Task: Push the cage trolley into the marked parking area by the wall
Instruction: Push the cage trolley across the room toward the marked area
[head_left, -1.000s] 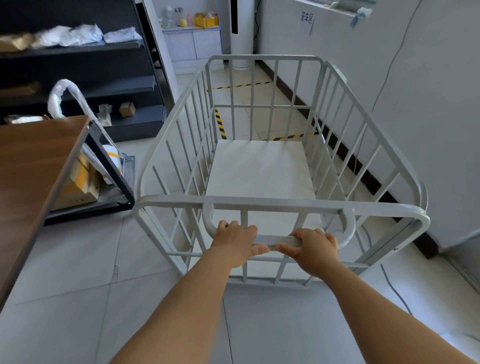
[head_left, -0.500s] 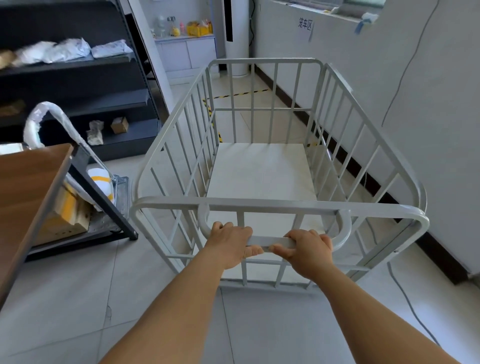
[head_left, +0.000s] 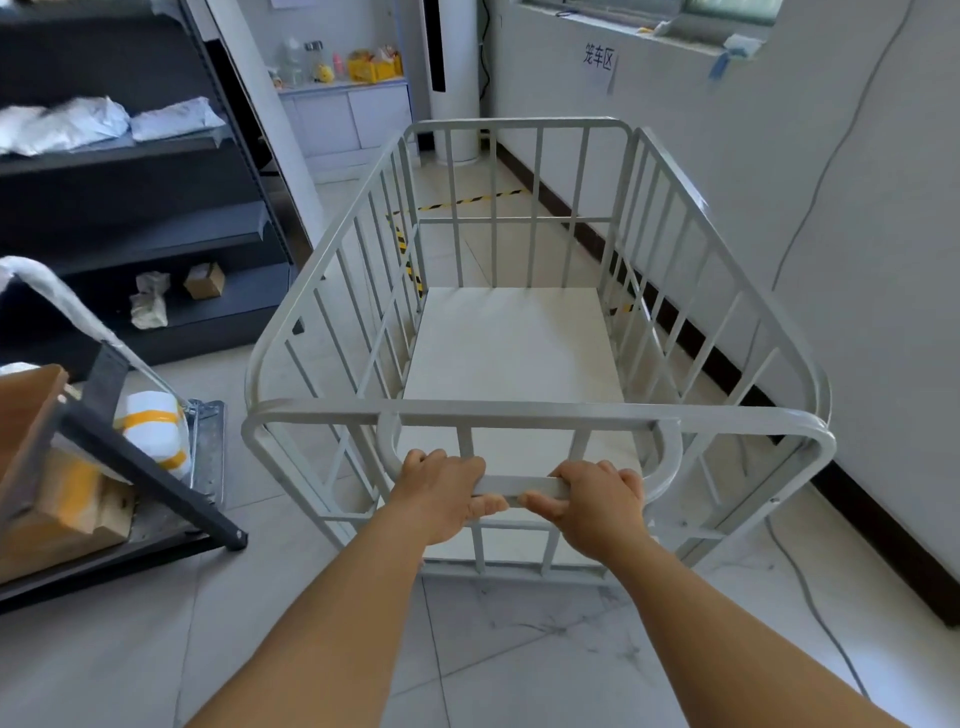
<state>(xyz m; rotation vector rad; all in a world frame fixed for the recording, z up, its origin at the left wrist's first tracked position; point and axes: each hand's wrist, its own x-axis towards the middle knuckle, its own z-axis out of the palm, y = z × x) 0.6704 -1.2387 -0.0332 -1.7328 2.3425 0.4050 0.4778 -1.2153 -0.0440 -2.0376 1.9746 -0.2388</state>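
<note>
The grey cage trolley (head_left: 795, 415) stands straight ahead of me with nothing on its pale floor panel. Its curved push handle (head_left: 524, 487) runs across the near end. My left hand (head_left: 441, 493) and my right hand (head_left: 597, 501) are both closed around that handle, side by side. Yellow-black floor tape (head_left: 470, 200) marks the parking area on the tiles; it shows through and beyond the trolley's far bars. The trolley's right side runs close along the white wall (head_left: 831, 218), which carries a paper sign (head_left: 598, 61).
A dark shelving unit (head_left: 135, 208) with white bags and small boxes fills the left. A flat cart (head_left: 205, 441) with taped parcels and a wooden table corner (head_left: 26, 410) sit near left. A cable (head_left: 810, 587) trails along the floor at right. A white column unit (head_left: 452, 78) stands behind.
The trolley and I have rolled forward along the wall. The table and cart have slid back to the left, and the floor tape is nearer. Both hands hold the handle as before.
</note>
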